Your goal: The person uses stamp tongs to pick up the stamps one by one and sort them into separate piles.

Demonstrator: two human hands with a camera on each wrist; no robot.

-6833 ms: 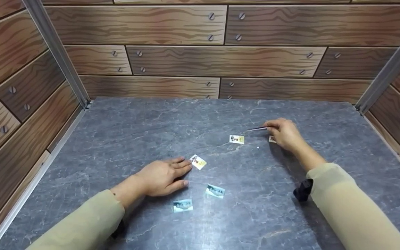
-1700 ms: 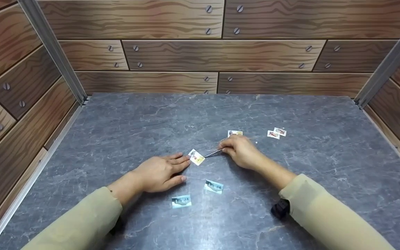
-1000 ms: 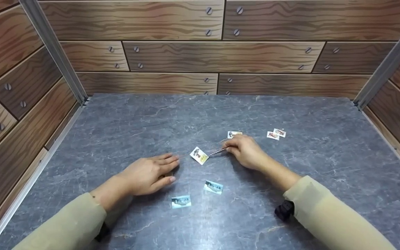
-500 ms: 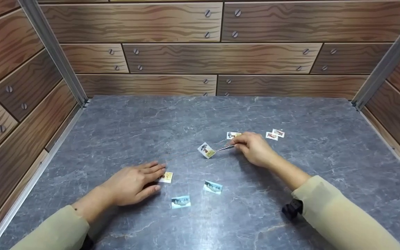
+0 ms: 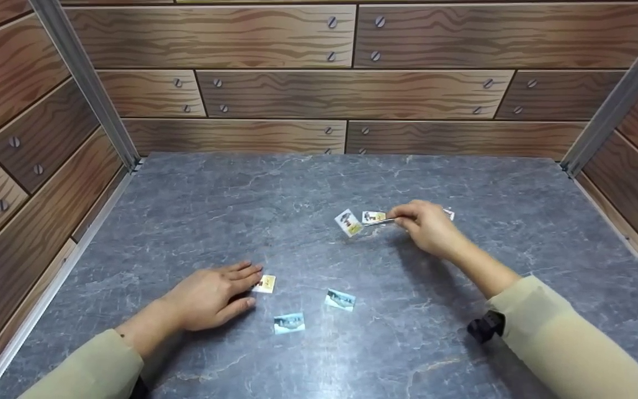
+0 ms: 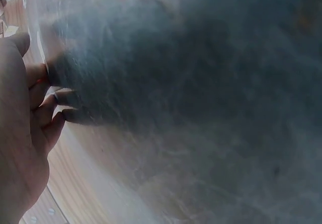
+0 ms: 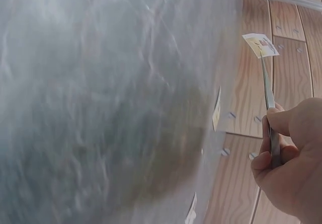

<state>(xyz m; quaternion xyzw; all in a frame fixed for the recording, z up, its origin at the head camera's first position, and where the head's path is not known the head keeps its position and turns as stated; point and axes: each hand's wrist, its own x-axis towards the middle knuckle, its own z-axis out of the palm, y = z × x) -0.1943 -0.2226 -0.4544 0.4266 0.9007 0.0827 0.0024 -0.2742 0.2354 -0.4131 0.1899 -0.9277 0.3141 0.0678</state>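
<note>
My right hand [image 5: 432,227] pinches metal tweezers [image 7: 269,103] between thumb and fingers. In their tips hangs a small yellow-and-white picture stamp [image 5: 348,221], tilted and held by one corner above the table. Just right of it in the head view, a similar stamp [image 5: 373,216] lies on the table, partly behind the tweezers. My left hand [image 5: 214,296] lies palm down with fingers straight. Its fingertips rest on another yellow stamp [image 5: 266,284], covering that stamp's left part. In the left wrist view, the left fingers [image 6: 43,90] touch the tabletop.
Two blue stamps, one lower [image 5: 289,322] and one further right [image 5: 340,300], lie near the middle front of the grey marbled table [image 5: 230,205]. A red-printed stamp [image 5: 449,214] shows partly behind my right hand. Wood-patterned walls [image 5: 274,91] enclose the back and sides.
The right hand has lifted the stamp with the tweezers and carried it up and right, beside the far stamp. My left hand has shifted left and nearer, its fingertips now on another yellow stamp.
</note>
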